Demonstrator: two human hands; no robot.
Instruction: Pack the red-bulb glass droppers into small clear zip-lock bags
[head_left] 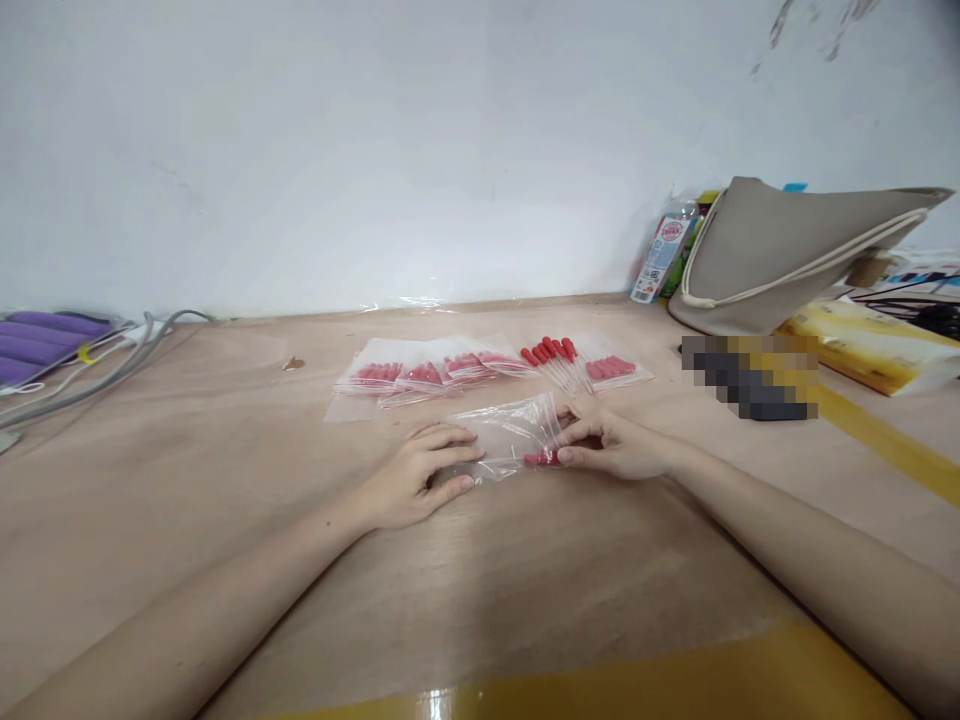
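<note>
A clear zip-lock plastic bag [502, 432] lies between my hands, with its zip end toward the right. My left hand [421, 472] grips the bag's left end between thumb and fingers. In my right hand [606, 442] is a red-bulbed glass dropper [541, 458], pinched near its bulb, and its clear tube points left into or along the bag; which one I cannot tell. Upper fingers of this hand touch the bag's zip edge. Just behind, loose red-bulbed droppers [551, 350] lie in a bunch, flanked by filled bags [424, 375] and another filled bag [611, 368].
Purple rolls [45, 345] and grey cables [112, 370] are at the left. To the right stand a grey-beige bag [795, 250] and a packaged carton [664, 255]. A pixelated dark object [750, 380] and a yellow packet [870, 345] lie in front. Yellow tape [675, 680] crosses the near edge.
</note>
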